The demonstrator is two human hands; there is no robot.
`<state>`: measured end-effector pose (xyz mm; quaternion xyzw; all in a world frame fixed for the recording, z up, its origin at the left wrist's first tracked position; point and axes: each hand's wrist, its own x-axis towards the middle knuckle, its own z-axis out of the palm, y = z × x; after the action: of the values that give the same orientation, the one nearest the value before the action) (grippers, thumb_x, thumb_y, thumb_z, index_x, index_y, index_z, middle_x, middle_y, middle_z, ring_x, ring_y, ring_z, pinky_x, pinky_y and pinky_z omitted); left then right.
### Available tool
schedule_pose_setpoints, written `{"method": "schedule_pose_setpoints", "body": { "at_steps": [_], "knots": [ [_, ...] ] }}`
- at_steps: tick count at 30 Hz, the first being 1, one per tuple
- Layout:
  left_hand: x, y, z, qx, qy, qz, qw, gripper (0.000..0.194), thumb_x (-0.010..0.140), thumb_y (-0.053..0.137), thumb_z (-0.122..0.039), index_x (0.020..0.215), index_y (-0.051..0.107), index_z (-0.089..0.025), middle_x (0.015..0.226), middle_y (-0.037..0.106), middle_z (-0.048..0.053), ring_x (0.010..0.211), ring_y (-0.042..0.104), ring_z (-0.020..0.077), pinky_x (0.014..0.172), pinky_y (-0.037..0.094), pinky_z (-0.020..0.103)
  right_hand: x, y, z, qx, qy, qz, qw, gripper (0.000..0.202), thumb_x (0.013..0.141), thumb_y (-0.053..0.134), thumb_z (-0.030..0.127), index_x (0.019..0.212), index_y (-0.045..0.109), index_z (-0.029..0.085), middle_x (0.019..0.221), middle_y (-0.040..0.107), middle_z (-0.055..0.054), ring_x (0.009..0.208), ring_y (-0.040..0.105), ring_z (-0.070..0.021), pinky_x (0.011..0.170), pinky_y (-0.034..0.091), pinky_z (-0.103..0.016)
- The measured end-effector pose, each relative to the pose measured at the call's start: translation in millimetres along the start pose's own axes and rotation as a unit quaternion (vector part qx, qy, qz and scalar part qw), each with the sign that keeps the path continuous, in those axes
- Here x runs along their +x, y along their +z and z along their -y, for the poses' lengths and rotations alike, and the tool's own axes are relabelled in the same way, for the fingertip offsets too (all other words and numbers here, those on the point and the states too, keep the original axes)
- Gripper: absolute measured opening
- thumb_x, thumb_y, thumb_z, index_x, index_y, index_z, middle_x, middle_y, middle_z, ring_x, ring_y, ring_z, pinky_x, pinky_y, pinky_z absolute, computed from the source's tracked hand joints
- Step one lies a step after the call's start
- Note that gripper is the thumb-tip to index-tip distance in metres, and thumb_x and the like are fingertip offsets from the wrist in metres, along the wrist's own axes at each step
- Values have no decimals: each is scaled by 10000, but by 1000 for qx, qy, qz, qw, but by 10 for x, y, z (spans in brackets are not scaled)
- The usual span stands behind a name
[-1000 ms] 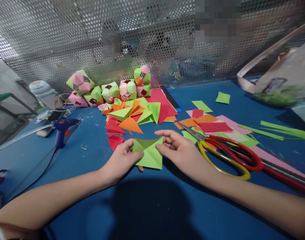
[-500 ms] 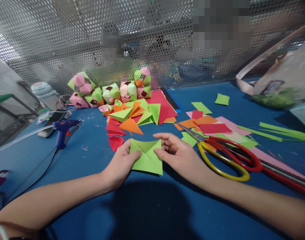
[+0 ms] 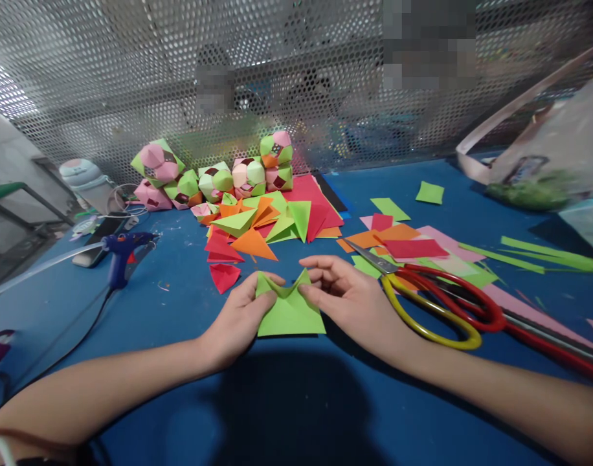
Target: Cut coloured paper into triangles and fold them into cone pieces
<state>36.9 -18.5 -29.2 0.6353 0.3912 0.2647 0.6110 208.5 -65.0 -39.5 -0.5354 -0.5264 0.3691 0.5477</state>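
Observation:
A square of light green paper [image 3: 290, 317] is held between my two hands above the blue table. My left hand [image 3: 243, 304] pinches its left side, thumb on the near face and fingers behind. On the other side my right hand [image 3: 342, 291] grips the upper right corner between thumb and fingers. The paper's top edge dips inward in the middle, with both upper corners standing up. Folded orange paper [image 3: 255, 244] and other folded pieces in green and red lie just beyond my hands. Beside my left fingers is a small folded red paper [image 3: 224, 277].
Scissors with red and yellow handles [image 3: 432, 310] rest right of my right hand, by paper scraps [image 3: 417, 248]. A blue glue gun [image 3: 119, 255] with its cord stands left. Folded paper balls [image 3: 212, 181] line the perforated metal panel [image 3: 345, 84]. A bag [image 3: 559, 149] sits far right.
The green paper's top edge has buckled inward between my hands, and its upper corners have risen. My left fingers now show behind the top edge. Both hands stay in nearly the same place.

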Motion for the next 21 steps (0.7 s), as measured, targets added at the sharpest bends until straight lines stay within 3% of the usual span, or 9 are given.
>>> {"method": "schedule_pose_setpoints", "body": {
  "at_steps": [5, 11, 17, 21],
  "knots": [
    [-29, 7, -7, 59, 43, 7, 997, 195, 853, 505, -295, 1005, 555, -183, 887, 562, 15, 798, 519, 133, 697, 429, 240, 2, -9, 18, -2, -25, -3, 1000, 200, 751, 638, 254, 934, 589, 190, 793, 646, -26, 720, 625, -147, 672, 545, -289],
    [-42, 27, -17, 42, 35, 21, 998, 209, 868, 514, -324, 999, 545, -164, 893, 567, 23, 814, 515, 131, 716, 422, 232, -13, -18, 15, -14, -65, 5, 998, 96, 769, 634, 257, 845, 621, 200, 762, 660, -12, 692, 625, -140, 654, 541, -269],
    [-70, 25, -34, 101, 61, 56, 991, 221, 920, 438, -320, 1010, 579, -175, 951, 594, 28, 905, 522, 144, 792, 411, 238, -20, -23, 25, -41, -86, 16, 995, 64, 789, 619, 261, 793, 630, 197, 706, 627, 0, 644, 586, -133, 598, 505, -253],
    [-99, 38, -56, 148, 70, 59, 985, 222, 928, 413, -311, 942, 582, -168, 905, 580, 20, 834, 497, 133, 746, 402, 231, -21, -26, 65, -58, -106, 34, 992, 46, 800, 610, 233, 774, 620, 196, 715, 599, 3, 656, 567, -129, 601, 485, -248]
  ]
}}
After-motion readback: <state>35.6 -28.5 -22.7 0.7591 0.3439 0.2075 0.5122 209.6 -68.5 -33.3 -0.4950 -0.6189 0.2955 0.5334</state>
